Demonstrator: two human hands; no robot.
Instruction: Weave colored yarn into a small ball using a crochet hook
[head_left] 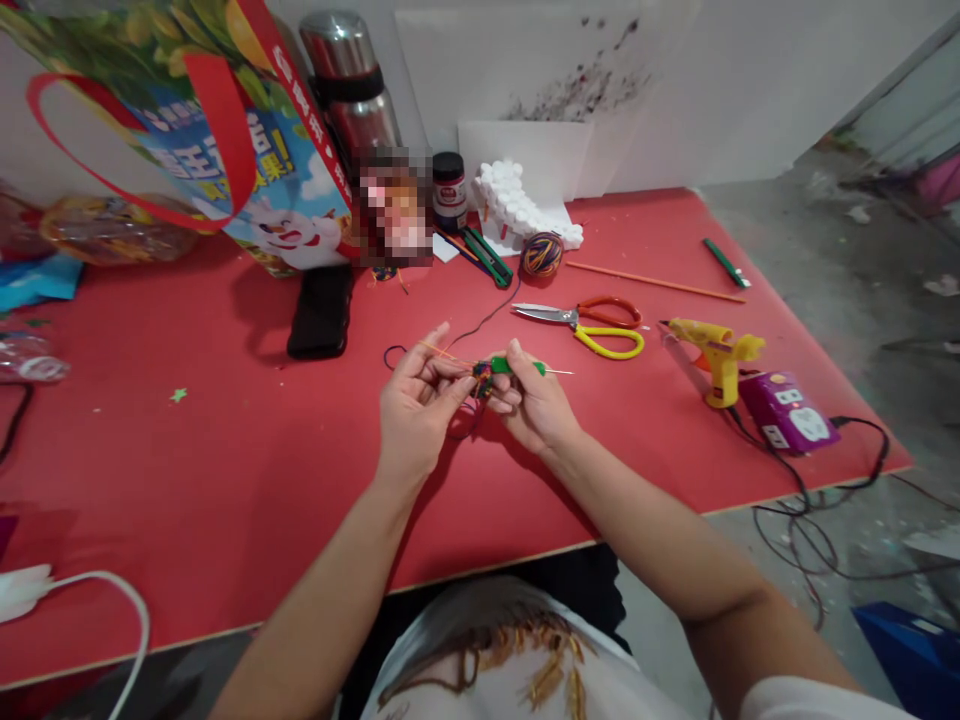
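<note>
Near the middle of the red table, my left hand [421,400] pinches a small multicoloured crochet piece [482,378], with yarn strands running over its fingers. My right hand [536,400] is closed around a green-handled crochet hook [517,367], whose thin metal end points right, away from the piece. The right fingertips also touch the edge of the crochet piece. From the work a dark strand leads up to a multicoloured yarn ball [541,255]. Scissors [581,322] with one red and one yellow handle lie just beyond my right hand.
A yellow glue gun [716,352] and a purple box [789,412] with cords stand right. A phone [321,312], a shopping bag [247,170] and a steel thermos [352,85] are left. Behind are a green cutter [487,258], a dark jar [449,190] and a white bumpy object [517,200].
</note>
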